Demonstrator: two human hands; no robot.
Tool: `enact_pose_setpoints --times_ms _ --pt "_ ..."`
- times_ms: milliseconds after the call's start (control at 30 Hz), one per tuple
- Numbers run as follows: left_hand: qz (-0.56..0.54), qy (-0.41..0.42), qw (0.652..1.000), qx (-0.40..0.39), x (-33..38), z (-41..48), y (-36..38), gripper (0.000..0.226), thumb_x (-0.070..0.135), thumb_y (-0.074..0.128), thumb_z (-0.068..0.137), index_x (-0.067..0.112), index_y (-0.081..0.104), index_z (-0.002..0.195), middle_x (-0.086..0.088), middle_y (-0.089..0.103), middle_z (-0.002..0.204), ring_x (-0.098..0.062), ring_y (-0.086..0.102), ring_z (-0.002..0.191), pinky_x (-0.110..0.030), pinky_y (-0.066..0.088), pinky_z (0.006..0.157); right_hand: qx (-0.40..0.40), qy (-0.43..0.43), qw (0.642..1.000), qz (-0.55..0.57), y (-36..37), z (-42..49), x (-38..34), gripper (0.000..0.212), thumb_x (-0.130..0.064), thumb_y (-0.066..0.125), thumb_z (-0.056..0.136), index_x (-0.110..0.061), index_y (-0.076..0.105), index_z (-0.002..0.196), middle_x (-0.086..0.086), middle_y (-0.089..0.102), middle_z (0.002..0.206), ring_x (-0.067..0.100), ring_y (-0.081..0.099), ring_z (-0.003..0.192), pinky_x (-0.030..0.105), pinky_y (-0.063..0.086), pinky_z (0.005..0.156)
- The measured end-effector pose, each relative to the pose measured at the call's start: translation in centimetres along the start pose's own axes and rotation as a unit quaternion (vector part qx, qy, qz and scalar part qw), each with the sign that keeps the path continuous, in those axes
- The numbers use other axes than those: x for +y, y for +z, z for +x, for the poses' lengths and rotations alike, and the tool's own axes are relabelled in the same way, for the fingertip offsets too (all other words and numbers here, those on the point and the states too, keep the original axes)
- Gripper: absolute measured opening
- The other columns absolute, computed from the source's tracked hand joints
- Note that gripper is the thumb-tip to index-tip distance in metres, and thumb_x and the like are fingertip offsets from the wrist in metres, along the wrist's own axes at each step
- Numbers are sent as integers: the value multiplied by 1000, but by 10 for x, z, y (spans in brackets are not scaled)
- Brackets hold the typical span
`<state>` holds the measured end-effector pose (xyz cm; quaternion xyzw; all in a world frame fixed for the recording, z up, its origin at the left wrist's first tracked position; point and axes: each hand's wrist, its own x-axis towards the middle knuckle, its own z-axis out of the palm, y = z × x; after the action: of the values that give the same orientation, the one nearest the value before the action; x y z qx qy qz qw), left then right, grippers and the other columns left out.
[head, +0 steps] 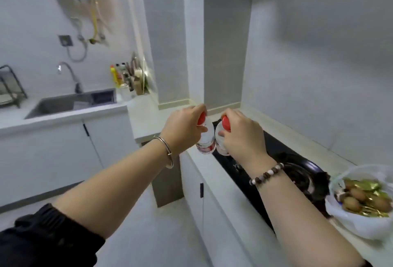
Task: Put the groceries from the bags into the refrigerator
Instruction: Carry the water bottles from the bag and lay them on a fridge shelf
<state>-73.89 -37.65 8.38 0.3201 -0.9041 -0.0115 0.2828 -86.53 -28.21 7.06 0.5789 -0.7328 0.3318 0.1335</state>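
My left hand (184, 127) grips a clear water bottle (205, 141) with a red cap, held by its neck. My right hand (241, 134) grips a second clear bottle (220, 145) with a red cap the same way. Both bottles hang side by side, touching, above the near edge of the counter by the black hob. A white plastic bag (359, 222) stands open on the counter at the right, with brown eggs and gold-wrapped packets inside. No refrigerator is in view.
A black gas hob (282, 167) lies in the counter under my right arm. A steel sink (70, 102) with a tap sits at the left, a dish rack (10, 88) beside it. Bottles and utensils (129, 75) crowd the corner. White cabinets run below.
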Motion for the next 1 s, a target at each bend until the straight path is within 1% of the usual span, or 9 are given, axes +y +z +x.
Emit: enact_pose_setpoints --times_ms 133,200,333,433,500,633,733,833,1000 --pt "50 -101 993 19 -64 -53 -41 29 22 70 82 15 54 106 -3 64 95 -26 58 83 -39 52 75 -53 -94 992 59 43 7 -72 22 -17 64 85 -15 53 104 0 61 100 22 51 76 27 30 63" --pt "76 -144 986 33 -88 -81 -60 29 22 70 82 16 54 105 -4 64 94 -26 57 81 -40 52 74 -73 -134 984 92 64 8 -104 21 -15 63 85 -14 54 104 0 62 100 22 50 74 27 30 62" --pt "128 -245 959 55 -121 -135 -94 31 25 70 82 14 55 106 -4 64 96 -24 55 83 -30 48 70 -117 -200 959 165 102 6 -162 17 -9 62 82 -12 55 97 4 62 91 26 57 76 29 39 61" --pt "144 -322 932 80 -136 -168 -112 30 28 70 82 15 55 104 -1 64 96 -20 53 82 -27 39 67 -156 -248 932 213 130 4 -196 18 -8 63 80 -13 54 95 4 60 86 26 59 74 40 51 66" --pt "162 -366 912 92 -142 -186 -120 29 29 69 82 15 55 102 0 64 94 -18 50 78 -26 33 66 -175 -291 911 233 144 3 -216 19 -8 64 80 -12 55 96 3 60 87 26 59 74 41 51 66" --pt "202 -454 860 114 -147 -215 -132 28 30 69 82 12 55 99 -4 66 92 -27 57 83 -29 37 66 -198 -382 860 275 162 3 -253 20 -9 64 81 -10 56 99 4 62 91 30 58 76 34 43 62" --pt "226 -512 818 134 -143 -237 -143 31 31 71 80 11 55 98 -6 66 92 -31 58 86 -32 42 70 -221 -430 816 317 172 -2 -283 20 -7 64 81 -9 57 99 6 63 91 33 59 77 38 47 66" --pt "259 -559 772 155 -135 -264 -158 33 32 70 80 11 54 100 -7 66 93 -31 57 87 -31 38 68 -228 -469 770 368 175 -18 -314 21 -3 65 78 -7 58 97 9 63 90 36 60 75 42 49 66" --pt "313 -600 711 191 -110 -320 -200 31 28 70 80 10 54 99 -6 64 91 -31 56 85 -34 42 72 -228 -521 696 438 168 -61 -380 22 -3 68 77 -6 58 96 9 63 89 38 59 72 46 50 63"
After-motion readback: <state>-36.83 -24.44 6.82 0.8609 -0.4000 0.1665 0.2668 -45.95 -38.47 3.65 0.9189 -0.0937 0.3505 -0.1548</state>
